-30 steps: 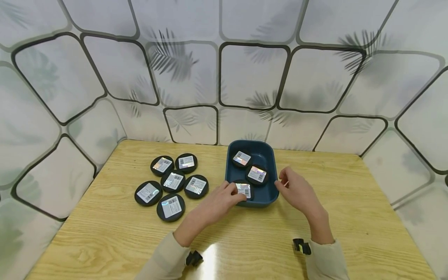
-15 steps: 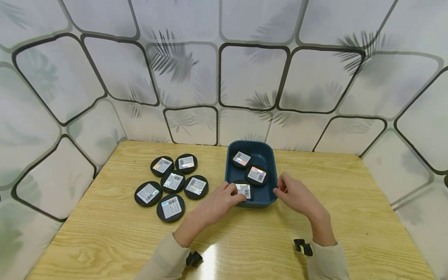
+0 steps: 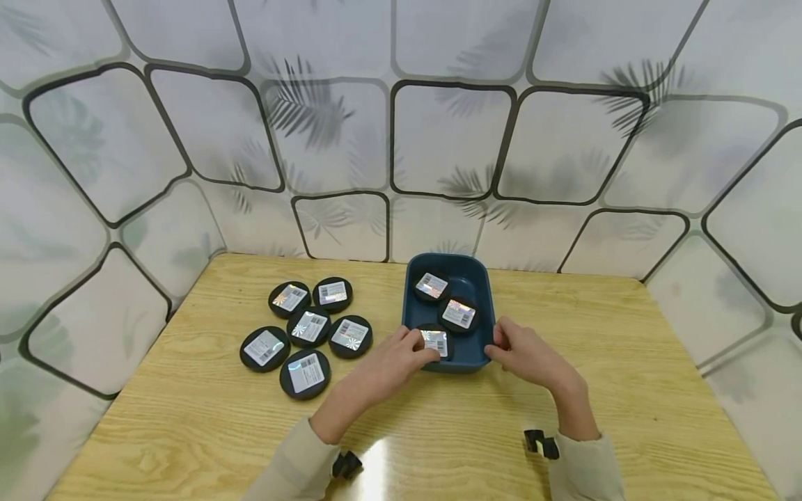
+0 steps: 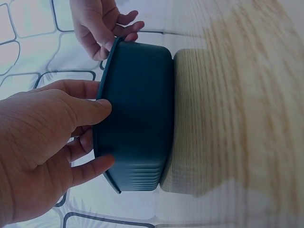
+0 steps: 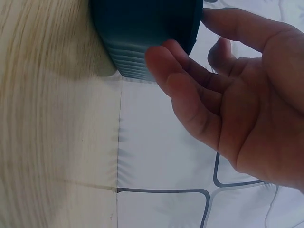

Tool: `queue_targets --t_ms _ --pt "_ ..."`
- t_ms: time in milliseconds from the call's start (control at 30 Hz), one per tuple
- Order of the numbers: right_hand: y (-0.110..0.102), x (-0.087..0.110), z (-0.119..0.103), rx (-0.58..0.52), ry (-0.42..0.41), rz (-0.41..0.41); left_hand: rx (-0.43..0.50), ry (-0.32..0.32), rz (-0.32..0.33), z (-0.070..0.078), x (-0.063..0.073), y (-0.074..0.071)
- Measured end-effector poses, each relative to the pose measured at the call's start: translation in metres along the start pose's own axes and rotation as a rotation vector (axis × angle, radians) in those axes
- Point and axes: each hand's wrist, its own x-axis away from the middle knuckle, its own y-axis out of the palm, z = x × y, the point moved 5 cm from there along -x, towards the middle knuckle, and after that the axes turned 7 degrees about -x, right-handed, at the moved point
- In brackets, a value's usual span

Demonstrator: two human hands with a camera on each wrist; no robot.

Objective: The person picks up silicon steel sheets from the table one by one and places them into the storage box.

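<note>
A dark blue plastic bin (image 3: 471, 274) stands at the back middle of the table. Inside it lie three round flat black containers with silver barcode labels, one near the back (image 3: 431, 286), one in the middle (image 3: 458, 315) and one at the front left (image 3: 435, 341). My left hand (image 3: 396, 362) grips the rim at the front left corner, its thumb outside the wall in the left wrist view. At the front right corner my right hand (image 3: 528, 353) has its thumb at the rim; its loosely bent fingers (image 5: 194, 107) lie beside the outer wall in the right wrist view.
Left of the bin, several more black labelled discs (image 3: 309, 327) sit grouped on the wooden table (image 3: 601, 334). A patterned curtain (image 3: 451, 139) rises behind the table's back edge. Black wrist mounts (image 3: 346, 465) sit by both beige sleeves.
My right hand has shifted slightly left and toward the person along the bin's right rim. My left hand, the bin and the discs stay as they were.
</note>
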Motion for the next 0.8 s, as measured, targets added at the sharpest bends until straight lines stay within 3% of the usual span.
queue_targets --t_ms 233,467,800 --pt "0.0028 -0.0003 0.0038 -0.033 0.059 -0.036 0.008 -0.004 -0.006 -0.0002 0.0003 0.0000" --pt "0.0060 0.0007 0.0072 -0.086 0.064 -0.060 0.000 -0.001 0.007 -0.0002 0.0006 -0.0015" --pt "0.0095 -0.0009 0.0103 -0.108 0.124 -0.022 -0.007 0.006 0.012 0.0005 0.0004 -0.0006"
